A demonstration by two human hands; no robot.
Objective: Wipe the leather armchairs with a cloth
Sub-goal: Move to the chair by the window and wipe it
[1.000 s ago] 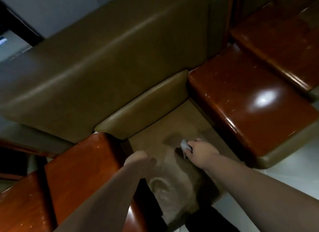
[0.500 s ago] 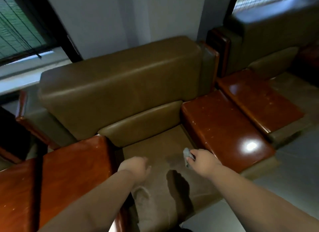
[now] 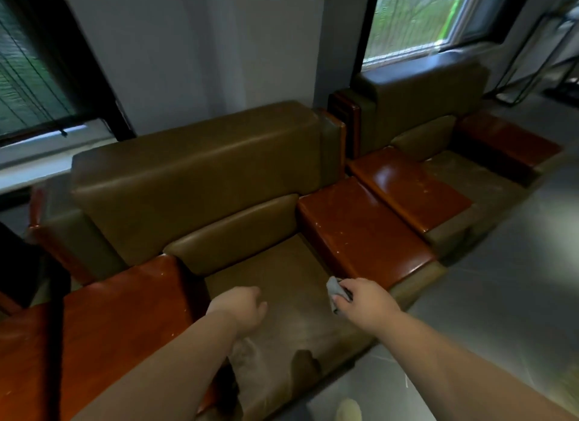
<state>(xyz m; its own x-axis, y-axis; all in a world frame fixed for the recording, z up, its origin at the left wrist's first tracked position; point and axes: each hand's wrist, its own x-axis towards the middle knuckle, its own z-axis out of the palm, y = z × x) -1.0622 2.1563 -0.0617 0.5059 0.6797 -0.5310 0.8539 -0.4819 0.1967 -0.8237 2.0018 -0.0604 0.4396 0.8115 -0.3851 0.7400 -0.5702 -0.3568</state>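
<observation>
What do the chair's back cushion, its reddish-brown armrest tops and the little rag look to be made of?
Back cushion: olive-brown leather or a leather look-alike, smooth with a soft sheen and rounded padded edges.
Armrest top: probably lacquered wood, since it is hard-edged and glossy with bright reflections and small scuffs.
Rag: thin grey fabric, matte, crumpled in the right hand.

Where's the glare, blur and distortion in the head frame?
Head view: glare streak on the glossy wooden armrest of the far armchair; bright window smeared by motion blur; wide-angle bending at the edges; near armchair seat dim; right hand and grey cloth fairly sharp; left hand soft.
</observation>
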